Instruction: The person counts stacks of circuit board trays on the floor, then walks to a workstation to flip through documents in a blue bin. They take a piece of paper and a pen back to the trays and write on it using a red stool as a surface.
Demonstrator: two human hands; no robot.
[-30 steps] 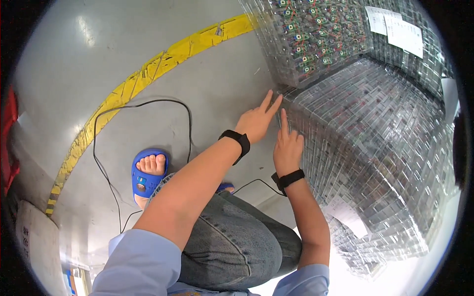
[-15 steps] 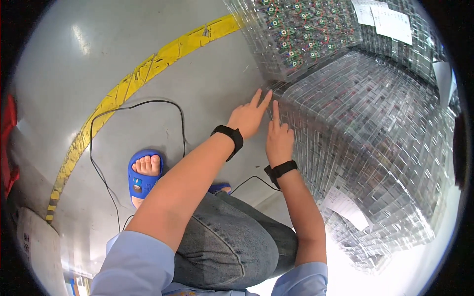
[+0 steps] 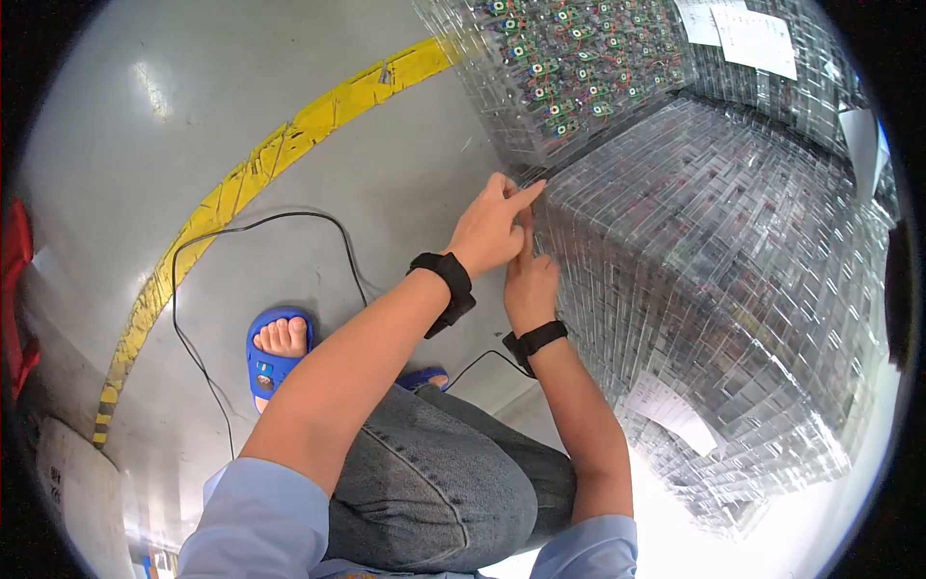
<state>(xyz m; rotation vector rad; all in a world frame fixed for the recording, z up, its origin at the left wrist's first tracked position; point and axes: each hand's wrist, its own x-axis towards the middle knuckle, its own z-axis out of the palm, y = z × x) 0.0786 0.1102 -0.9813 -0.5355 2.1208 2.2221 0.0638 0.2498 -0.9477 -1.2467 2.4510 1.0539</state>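
My left hand point(image 3: 487, 230) is at the near left corner of a tall stack of clear plastic trays point(image 3: 675, 232). Its index finger stretches right to the stack's edge, with another finger bent beside it. Just below, my right hand point(image 3: 531, 289) has its index finger extended upward, the tip partly hidden by the left hand, and its other fingers curled. Neither hand shows anything held. Whether the fingertips touch the trays I cannot tell. A black band point(image 3: 446, 289) circles my left wrist, another point(image 3: 536, 343) my right.
Behind stands another tray stack point(image 3: 588, 68) showing small green circuit boards and red wires. Paper sheets point(image 3: 757, 41) lie on a stack at the back right; another paper point(image 3: 672, 410) hangs on the near stack. A black cable point(image 3: 289, 214) loops over the floor near yellow tape point(image 3: 280, 145).
My left index finger has swung rightward to the stack's corner, and its V-shaped spread has gone. My right hand has shifted slightly left and down, its fingertip now partly behind the left hand.
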